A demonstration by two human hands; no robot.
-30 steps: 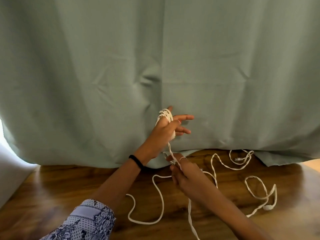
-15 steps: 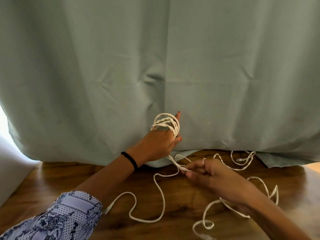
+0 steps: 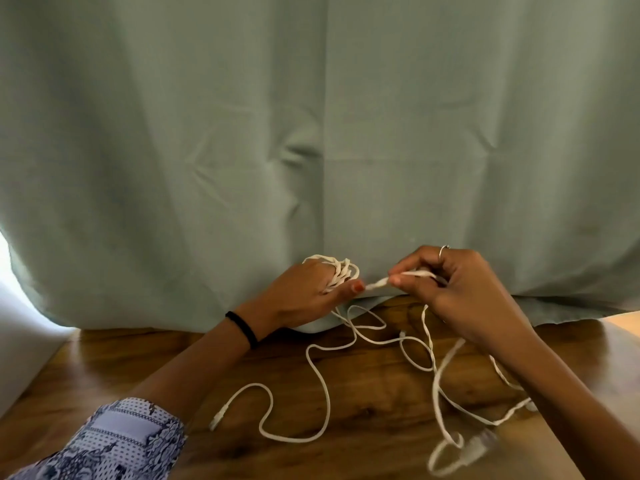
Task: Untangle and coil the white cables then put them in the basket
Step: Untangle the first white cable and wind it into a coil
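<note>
Our right hand (image 3: pixel 460 289) pinches the thin white flat cable (image 3: pixel 377 283) just right of our left hand (image 3: pixel 304 292), whose fingers carry the wound coil (image 3: pixel 337 271). Slack trails across the wooden bench (image 3: pixel 363 386).

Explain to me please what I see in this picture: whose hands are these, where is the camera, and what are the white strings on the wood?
There is no machine here. A person wears a camera on the head, so you look forward and down at their own two hands. The left hand has loops of white cable wound around its fingers. The right hand, with a ring on one finger, pinches the same cable just beside the left thumb. The rest of the white cables lie loose and tangled on the wooden table; one connector end lies near the patterned sleeve. Behind hangs a grey-green curtain. No basket is in view.
</note>
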